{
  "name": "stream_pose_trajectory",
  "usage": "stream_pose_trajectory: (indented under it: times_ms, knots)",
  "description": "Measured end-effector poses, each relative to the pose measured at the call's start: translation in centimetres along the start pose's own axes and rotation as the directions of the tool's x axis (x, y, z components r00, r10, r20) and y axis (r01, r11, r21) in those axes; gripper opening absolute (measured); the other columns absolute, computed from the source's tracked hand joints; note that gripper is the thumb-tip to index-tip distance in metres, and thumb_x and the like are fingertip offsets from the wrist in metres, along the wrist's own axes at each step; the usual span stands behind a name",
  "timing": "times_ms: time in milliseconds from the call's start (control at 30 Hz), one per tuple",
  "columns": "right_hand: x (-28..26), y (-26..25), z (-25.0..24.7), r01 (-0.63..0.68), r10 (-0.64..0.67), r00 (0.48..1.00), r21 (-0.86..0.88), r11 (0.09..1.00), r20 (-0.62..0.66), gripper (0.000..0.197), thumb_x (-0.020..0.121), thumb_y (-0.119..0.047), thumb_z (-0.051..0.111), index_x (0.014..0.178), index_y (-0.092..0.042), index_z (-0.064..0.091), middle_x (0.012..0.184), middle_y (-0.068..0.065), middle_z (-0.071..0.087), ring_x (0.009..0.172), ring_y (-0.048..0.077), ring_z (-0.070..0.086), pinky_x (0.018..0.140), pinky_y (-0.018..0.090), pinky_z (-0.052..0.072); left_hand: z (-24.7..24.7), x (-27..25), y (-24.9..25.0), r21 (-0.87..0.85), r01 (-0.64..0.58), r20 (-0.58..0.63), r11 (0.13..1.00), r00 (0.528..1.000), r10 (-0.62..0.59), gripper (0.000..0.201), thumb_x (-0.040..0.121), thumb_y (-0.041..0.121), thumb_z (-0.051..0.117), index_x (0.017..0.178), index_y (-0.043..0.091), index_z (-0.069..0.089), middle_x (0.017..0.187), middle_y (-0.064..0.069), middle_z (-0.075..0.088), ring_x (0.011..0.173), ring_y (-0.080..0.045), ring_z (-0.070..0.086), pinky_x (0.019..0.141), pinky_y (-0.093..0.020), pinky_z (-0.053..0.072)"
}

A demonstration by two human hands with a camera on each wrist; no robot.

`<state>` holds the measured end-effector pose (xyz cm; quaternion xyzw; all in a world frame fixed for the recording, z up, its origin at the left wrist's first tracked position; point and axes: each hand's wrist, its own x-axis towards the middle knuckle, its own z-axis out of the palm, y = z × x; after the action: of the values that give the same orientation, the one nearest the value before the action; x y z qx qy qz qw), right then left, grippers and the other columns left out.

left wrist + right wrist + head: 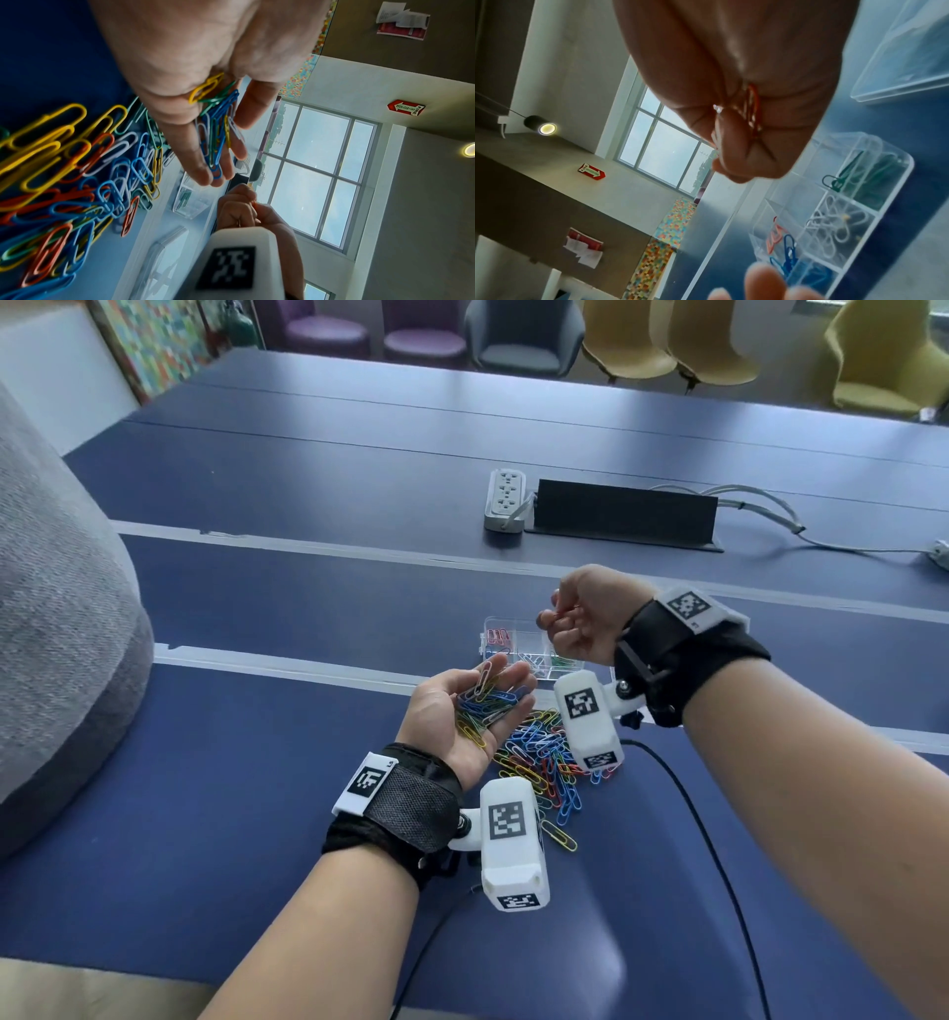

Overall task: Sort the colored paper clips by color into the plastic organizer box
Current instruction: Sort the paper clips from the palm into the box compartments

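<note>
While pinched in the right hand [583,621] up over the plastic organizer box [518,629], red paper clip [561,611] sticking out past the fingertips, grip clamped tight on it. Below: box sitting on the blue counter [308,737], red, blue, white and green clips already in separate compartments. Just near that, left hand [464,711] palm up, grip relaxed and apart, cupping a mixed handful of clips [485,703]. Loose pile of colored clips [544,762] on the counter right beside it. Further back, power strip [506,498].
</note>
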<state>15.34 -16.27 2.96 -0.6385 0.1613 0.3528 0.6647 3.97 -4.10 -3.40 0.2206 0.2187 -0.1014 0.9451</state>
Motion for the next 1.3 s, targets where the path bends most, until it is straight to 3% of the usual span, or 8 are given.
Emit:
stream_pose_trajectory:
  times_ms: [167, 300, 433, 567, 767, 900, 1067, 1300]
  knots:
    - [1.4, -1.0, 0.6, -0.08, 0.072, 0.996, -0.151, 0.985, -0.06, 0.023, 0.094, -0.007, 0.028, 0.078, -0.012, 0.044, 0.066, 0.006, 0.043, 0.052, 0.01, 0.031, 0.036, 0.009, 0.032, 0.0, 0.1, 0.6, -0.001, -0.001, -0.01, 1.0, 1.0, 0.001, 0.029, 0.091, 0.01, 0.036, 0.098, -0.001, 0.062, 0.093, -0.021, 0.069, 0.094, -0.036, 0.063, 0.08, -0.044, 0.055]
    - [2.4, -1.3, 0.9, -0.073, 0.044, 0.994, -0.294, 0.953, -0.104, 0.028, 0.096, -0.009, 0.031, 0.075, -0.009, 0.048, 0.07, 0.008, 0.045, 0.054, 0.012, 0.032, 0.037, 0.009, 0.035, -0.1, 0.1, 0.9, 0.0, -0.009, -0.013, 1.0, 1.0, 0.009, 0.03, 0.091, 0.01, 0.036, 0.097, -0.001, 0.063, 0.094, -0.021, 0.069, 0.098, -0.036, 0.062, 0.082, -0.041, 0.055]
    - [3.2, -1.9, 1.7, -0.058, 0.018, 0.995, -0.44, 0.896, -0.096, 0.024, 0.095, -0.01, 0.034, 0.076, -0.009, 0.048, 0.066, 0.005, 0.045, 0.044, 0.01, 0.035, 0.034, 0.009, 0.033, -0.3, 0.0, 1.3, -0.003, -0.006, -0.011, 1.0, 1.0, 0.006, 0.03, 0.092, 0.011, 0.035, 0.096, 0.0, 0.063, 0.093, -0.02, 0.07, 0.095, -0.034, 0.064, 0.083, -0.041, 0.054]
    - [3.0, -2.2, 3.6, -0.057, 0.038, 0.998, -0.594, 0.802, -0.045, 0.019, 0.091, -0.006, 0.03, 0.081, -0.012, 0.044, 0.063, 0.001, 0.04, 0.048, 0.008, 0.029, 0.033, 0.013, 0.024, -0.4, 0.0, 1.5, -0.011, -0.006, -0.016, 1.0, 1.0, 0.006, 0.03, 0.092, 0.011, 0.036, 0.097, 0.0, 0.063, 0.095, -0.02, 0.069, 0.098, -0.036, 0.063, 0.083, -0.042, 0.054]
    - [4.3, -1.3, 4.6, 0.056, -0.105, 0.993, -0.588, 0.807, -0.05, 0.019, 0.092, -0.008, 0.037, 0.076, -0.014, 0.045, 0.061, 0.003, 0.044, 0.045, 0.011, 0.033, 0.035, 0.013, 0.026, -0.6, -0.2, 1.8, -0.016, -0.011, -0.016, 1.0, 1.0, 0.011, 0.03, 0.092, 0.01, 0.037, 0.098, -0.001, 0.064, 0.097, -0.021, 0.069, 0.095, -0.035, 0.065, 0.082, -0.043, 0.055]
    - [4.7, -1.7, 5.4, 0.164, -0.191, 0.981, -0.492, 0.855, -0.006, 0.024, 0.093, -0.008, 0.038, 0.07, -0.015, 0.039, 0.059, 0.002, 0.035, 0.047, 0.011, 0.026, 0.037, 0.012, 0.02, -0.9, -0.2, 2.0, -0.023, -0.017, -0.023, 1.0, 1.0, 0.016, 0.03, 0.092, 0.01, 0.038, 0.097, -0.002, 0.064, 0.097, -0.021, 0.069, 0.091, -0.034, 0.065, 0.08, -0.044, 0.055]
    - [4.9, -1.3, 5.9, 0.271, -0.281, 0.959, -0.393, 0.878, 0.033, 0.023, 0.091, -0.003, 0.036, 0.072, -0.015, 0.042, 0.059, 0.004, 0.035, 0.048, 0.012, 0.024, 0.039, 0.011, 0.02, -1.3, -0.2, 2.5, -0.013, -0.027, -0.029, 1.0, 0.999, 0.027, 0.028, 0.091, 0.01, 0.039, 0.095, -0.001, 0.064, 0.094, -0.02, 0.069, 0.089, -0.034, 0.065, 0.08, -0.043, 0.054]
    - [5.5, -0.9, 6.1, 0.34, -0.338, 0.938, -0.378, 0.861, 0.074, 0.027, 0.085, 0.005, 0.034, 0.073, -0.014, 0.05, 0.059, 0.006, 0.04, 0.048, 0.015, 0.029, 0.047, 0.019, 0.021, -1.4, -0.2, 2.7, 0.004, -0.036, -0.032, 0.999, 0.999, 0.036, 0.028, 0.091, 0.011, 0.039, 0.096, -0.001, 0.064, 0.098, -0.02, 0.069, 0.096, -0.035, 0.064, 0.082, -0.041, 0.054]
